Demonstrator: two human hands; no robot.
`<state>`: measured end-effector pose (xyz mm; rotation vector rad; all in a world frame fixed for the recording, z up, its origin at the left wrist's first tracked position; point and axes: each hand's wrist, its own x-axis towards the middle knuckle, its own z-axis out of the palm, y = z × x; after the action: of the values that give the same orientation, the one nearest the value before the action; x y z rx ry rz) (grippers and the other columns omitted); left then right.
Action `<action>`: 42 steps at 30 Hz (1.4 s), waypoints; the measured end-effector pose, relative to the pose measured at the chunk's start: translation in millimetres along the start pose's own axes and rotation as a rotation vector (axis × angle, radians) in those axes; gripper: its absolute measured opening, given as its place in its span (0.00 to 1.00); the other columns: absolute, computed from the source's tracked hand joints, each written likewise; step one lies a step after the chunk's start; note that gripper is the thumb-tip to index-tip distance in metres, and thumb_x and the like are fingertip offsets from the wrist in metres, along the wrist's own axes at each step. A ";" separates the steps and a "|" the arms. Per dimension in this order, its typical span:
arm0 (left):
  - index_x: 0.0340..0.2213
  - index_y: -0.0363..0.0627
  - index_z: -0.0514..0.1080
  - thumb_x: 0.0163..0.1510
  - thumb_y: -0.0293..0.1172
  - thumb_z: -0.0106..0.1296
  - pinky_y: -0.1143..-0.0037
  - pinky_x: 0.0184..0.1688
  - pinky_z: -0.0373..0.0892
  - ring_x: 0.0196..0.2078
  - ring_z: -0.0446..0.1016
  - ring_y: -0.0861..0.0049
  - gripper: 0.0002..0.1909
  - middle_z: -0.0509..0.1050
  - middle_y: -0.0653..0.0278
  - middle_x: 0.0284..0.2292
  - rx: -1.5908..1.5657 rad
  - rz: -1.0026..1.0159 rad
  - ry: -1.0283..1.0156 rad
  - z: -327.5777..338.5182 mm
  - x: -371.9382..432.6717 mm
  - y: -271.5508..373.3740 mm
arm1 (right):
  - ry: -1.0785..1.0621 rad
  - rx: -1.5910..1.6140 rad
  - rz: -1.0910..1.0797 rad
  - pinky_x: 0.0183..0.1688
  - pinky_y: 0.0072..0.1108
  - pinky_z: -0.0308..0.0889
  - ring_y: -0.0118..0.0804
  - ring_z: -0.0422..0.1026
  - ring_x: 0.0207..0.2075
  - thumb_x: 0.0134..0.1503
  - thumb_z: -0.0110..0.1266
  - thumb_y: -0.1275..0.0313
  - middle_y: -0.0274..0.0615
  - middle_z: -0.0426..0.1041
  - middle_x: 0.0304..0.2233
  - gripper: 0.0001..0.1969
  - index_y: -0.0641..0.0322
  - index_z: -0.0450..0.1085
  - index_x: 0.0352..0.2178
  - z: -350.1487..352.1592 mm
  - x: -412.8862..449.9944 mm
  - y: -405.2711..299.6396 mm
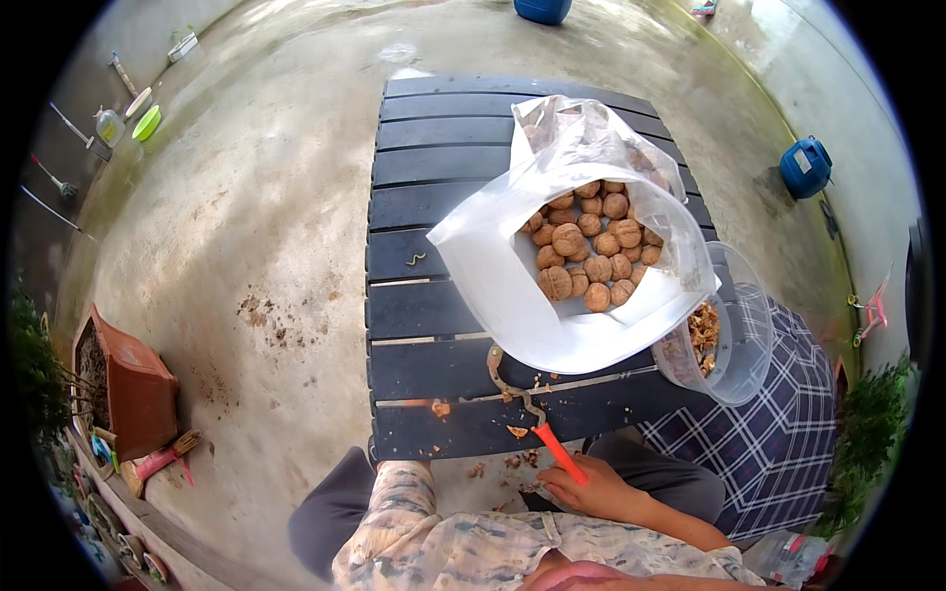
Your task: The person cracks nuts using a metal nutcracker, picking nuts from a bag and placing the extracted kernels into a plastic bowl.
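Note:
My right hand (pixel 591 486) is just below the near edge of the black slatted table (pixel 414 369). The red handle of a curved metal tool, possibly a nutcracker (pixel 559 452), crosses over this hand; whether the fingers grip it is unclear. The tool's bent metal part lies over the table, its tip by a white plastic bag (pixel 502 295). Inside the open bag are several whole walnuts (pixel 597 268). Broken walnut pieces (pixel 703 329) lie in a clear plastic tub (pixel 748 362) right of the bag. My left hand is out of view; its sleeve reaches the table's near edge.
Shell fragments (pixel 441 408) are scattered on the near slats and on the floor below. A checked cloth (pixel 791 414) is under and beside the tub. A terracotta-coloured planter (pixel 137 391) and a small brush (pixel 159 462) are at the left, a blue plastic drum (pixel 805 168) at the right wall.

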<state>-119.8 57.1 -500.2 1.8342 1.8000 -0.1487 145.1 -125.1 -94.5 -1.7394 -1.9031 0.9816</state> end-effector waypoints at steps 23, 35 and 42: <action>0.39 0.35 0.68 0.54 0.18 0.49 0.82 0.35 0.70 0.31 0.74 0.82 0.09 0.75 0.62 0.32 -0.840 1.282 0.379 -430.2 -288.5 306.5 | 0.228 -0.224 -0.321 0.34 0.34 0.68 0.45 0.71 0.32 0.51 0.51 0.68 0.41 0.67 0.27 0.05 0.57 0.68 0.27 16.7 -29.0 -4.7; 0.29 0.40 0.73 0.48 0.27 0.56 0.69 0.33 0.68 0.30 0.74 0.63 0.06 0.73 0.57 0.28 -0.238 1.321 0.671 -420.8 -257.8 367.4 | 0.852 -0.044 -0.317 0.31 0.32 0.66 0.47 0.71 0.30 0.49 0.54 0.72 0.43 0.69 0.26 0.06 0.59 0.69 0.30 -23.3 -35.9 -23.5; 0.31 0.48 0.76 0.45 0.40 0.57 0.66 0.35 0.68 0.35 0.75 0.61 0.12 0.76 0.56 0.31 0.174 0.968 0.333 -438.7 -220.8 357.4 | 0.829 -0.266 -0.362 0.29 0.33 0.67 0.48 0.72 0.28 0.48 0.58 0.64 0.46 0.71 0.27 0.14 0.62 0.65 0.30 -68.3 12.0 -53.9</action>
<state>67.5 82.6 77.1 2.7604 0.9022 0.3957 152.2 -96.7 -11.8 -1.4960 -1.7031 -0.1400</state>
